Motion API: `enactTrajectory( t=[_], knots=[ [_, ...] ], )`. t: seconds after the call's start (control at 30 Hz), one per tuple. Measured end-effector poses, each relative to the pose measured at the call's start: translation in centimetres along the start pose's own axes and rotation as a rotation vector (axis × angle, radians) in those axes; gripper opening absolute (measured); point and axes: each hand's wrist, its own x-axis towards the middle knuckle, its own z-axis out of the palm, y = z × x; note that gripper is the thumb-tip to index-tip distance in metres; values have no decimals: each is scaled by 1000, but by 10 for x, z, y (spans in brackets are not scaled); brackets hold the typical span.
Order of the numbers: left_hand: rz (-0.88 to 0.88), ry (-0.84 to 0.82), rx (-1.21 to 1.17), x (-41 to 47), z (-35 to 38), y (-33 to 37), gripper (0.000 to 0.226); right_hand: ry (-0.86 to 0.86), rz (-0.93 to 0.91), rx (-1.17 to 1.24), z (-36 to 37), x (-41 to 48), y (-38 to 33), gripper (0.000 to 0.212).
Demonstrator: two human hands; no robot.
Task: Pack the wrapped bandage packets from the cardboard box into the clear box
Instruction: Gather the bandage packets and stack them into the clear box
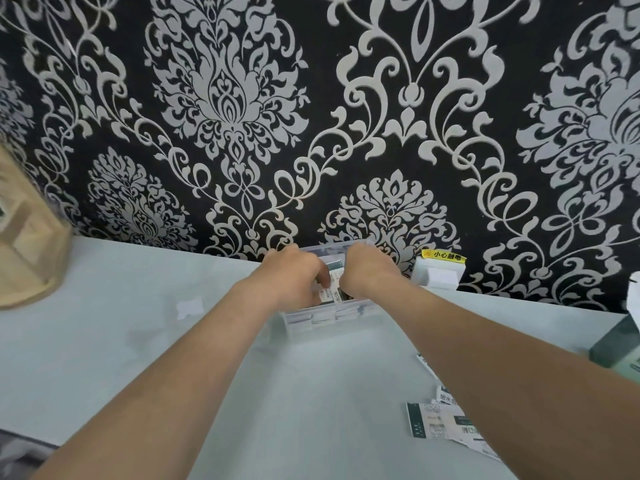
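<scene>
Both grips are working inside the clear box (363,311). The left grip (294,278) is curling its fingers round a few wrapped bandage packets (334,289) standing on edge. The right grip (370,271) is reaching down just beside them from the other side. Its fingertips are hidden behind the knuckles, so I cannot tell whether it is pinching or only pressing. The packets are sitting between the two grips, inside the box walls. More of them are showing through the front wall, on the wrist side of the grips.

Doing this step well seems to call for squaring the packets while they are upright. The row would then be eased toward one wall so that a gap is opening for the next batch. The wrappers look thin and slippery, so a light, even squeeze is likely safer than a hard pinch, which could crease them or fan them out. The box looks light and could slide on the counter (138,358), so one grip may need to be bracing it.

Loose packets (436,424) are lying well behind the right grip, beneath that forearm. What appears to be the cardboard box (616,344) is sitting far out to the right grip's side, cut off by the frame. The packing looks partly done.
</scene>
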Motion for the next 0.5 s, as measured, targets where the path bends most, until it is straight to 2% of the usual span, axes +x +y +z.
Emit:
enactTrajectory(
  t=[0.13, 0.23, 0.3, 0.4, 0.5],
  knots=[
    [-22, 14, -56, 3, 1, -1, 31, 77, -44, -58, -1, -3, 1, 19],
    [-48, 77, -175, -1, -3, 0, 24, 165, -73, -5, -10, -4, 4, 9],
    [-36, 169, -288, -8, -12, 7, 20, 224, -109, 79, -20, -6, 11, 7],
    [-13, 278, -434, -24, -27, 31, 20, 200, -170, 251, -41, -24, 30, 19],
    [41, 263, -604, -40, -31, 64, 20, 140, -214, 416, -57, -52, 60, 20]
  ],
)
